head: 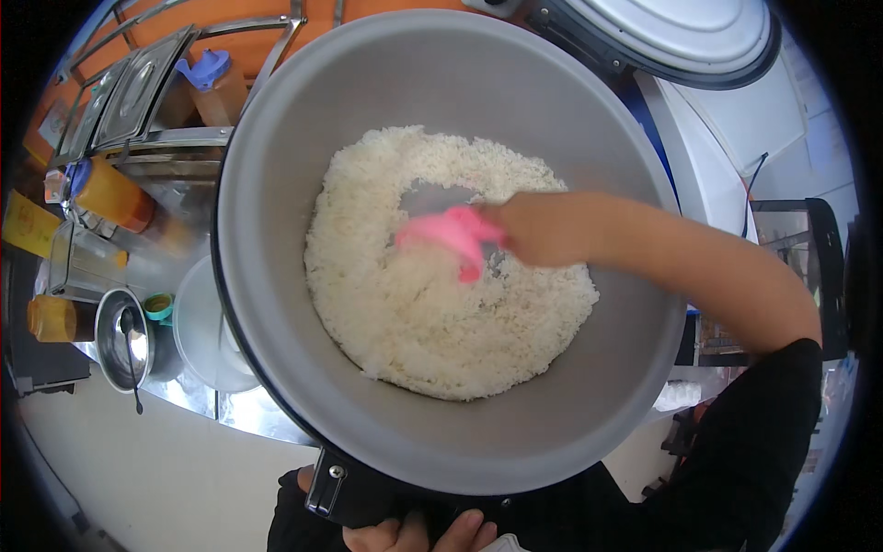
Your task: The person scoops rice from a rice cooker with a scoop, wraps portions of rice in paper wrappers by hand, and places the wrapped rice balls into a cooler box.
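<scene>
Cooked white rice (428,331) lies in the large grey pot of a rice cooker (441,441), with a patch of the pot's bottom bare near the middle. Reaching in from the right, my right hand (552,229) is closed on a pink plastic rice scoop (448,234), which is blurred and touches the rice. My left hand (421,535) is at the near outer side of the cooker, below its rim and black handle bracket (331,483). Only some fingers of it show, and whether they grip the cooker cannot be told.
The cooker's raised lid (676,27) is at the upper right. On the left, a steel counter (262,414) holds a metal bowl with a spoon (121,338), a translucent round container (200,331), a small green cup (159,307) and sauce bottles (114,193). Metal pan lids (141,90) stand behind.
</scene>
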Action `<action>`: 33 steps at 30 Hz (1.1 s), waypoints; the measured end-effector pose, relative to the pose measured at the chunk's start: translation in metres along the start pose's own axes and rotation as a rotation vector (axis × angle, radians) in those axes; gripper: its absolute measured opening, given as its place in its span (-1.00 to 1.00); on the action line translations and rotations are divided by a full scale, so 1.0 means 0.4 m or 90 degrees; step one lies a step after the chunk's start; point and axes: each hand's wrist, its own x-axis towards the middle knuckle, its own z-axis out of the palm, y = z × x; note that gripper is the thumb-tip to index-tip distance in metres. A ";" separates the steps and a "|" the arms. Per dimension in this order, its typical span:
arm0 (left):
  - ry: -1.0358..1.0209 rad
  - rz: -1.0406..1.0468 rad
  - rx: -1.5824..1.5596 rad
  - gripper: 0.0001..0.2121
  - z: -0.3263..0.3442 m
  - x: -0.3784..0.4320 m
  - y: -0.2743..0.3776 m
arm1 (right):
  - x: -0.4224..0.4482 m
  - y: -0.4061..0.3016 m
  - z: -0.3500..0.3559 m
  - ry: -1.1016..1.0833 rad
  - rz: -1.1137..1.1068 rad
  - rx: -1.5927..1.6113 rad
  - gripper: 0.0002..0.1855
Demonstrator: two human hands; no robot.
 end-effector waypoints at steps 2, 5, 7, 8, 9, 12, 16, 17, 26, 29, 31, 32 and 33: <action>-0.009 -0.014 -0.002 -0.77 -0.007 -0.001 0.003 | -0.021 -0.024 0.033 -0.015 -0.041 -0.032 -0.42; -0.010 -0.032 -0.004 -0.78 -0.009 0.005 0.000 | -0.043 -0.028 0.044 -0.024 -0.119 -0.074 -0.39; -0.007 -0.037 0.000 -0.79 -0.001 0.005 -0.019 | -0.062 -0.037 0.032 -0.022 -0.160 -0.083 -0.38; 0.017 0.061 -0.057 -0.79 0.003 0.000 -0.037 | -0.073 -0.049 0.021 -0.041 -0.168 -0.102 -0.37; 0.031 0.161 -0.110 -0.79 0.006 -0.004 -0.055 | -0.077 -0.057 0.018 -0.060 -0.177 -0.122 -0.36; 0.008 0.043 -0.041 -0.79 0.009 0.003 -0.025 | -0.068 -0.046 0.065 0.022 -0.230 -0.090 -0.38; -0.059 -0.071 -0.010 -0.80 -0.006 0.012 0.021 | -0.138 -0.137 0.031 -0.087 -0.049 0.072 -0.41; -0.074 -0.099 0.002 -0.80 -0.010 0.015 0.026 | -0.161 -0.139 0.043 -0.049 -0.061 0.092 -0.43; -0.462 -0.172 -0.123 -0.75 -0.125 0.093 0.026 | -0.269 -0.102 0.065 -0.003 -0.122 0.163 -0.46; -0.467 -0.173 -0.094 -0.75 -0.125 0.106 0.032 | -0.242 -0.108 0.082 -0.016 -0.133 0.212 -0.46; -0.457 -0.181 -0.087 -0.76 -0.118 0.111 0.035 | -0.229 -0.117 0.084 0.004 -0.148 0.234 -0.46; -0.446 -0.191 -0.081 -0.76 -0.114 0.111 0.038 | -0.228 -0.119 0.082 0.000 -0.143 0.264 -0.46; -0.450 -0.189 -0.077 -0.76 -0.112 0.107 0.039 | -0.228 -0.125 0.077 -0.004 -0.141 0.294 -0.45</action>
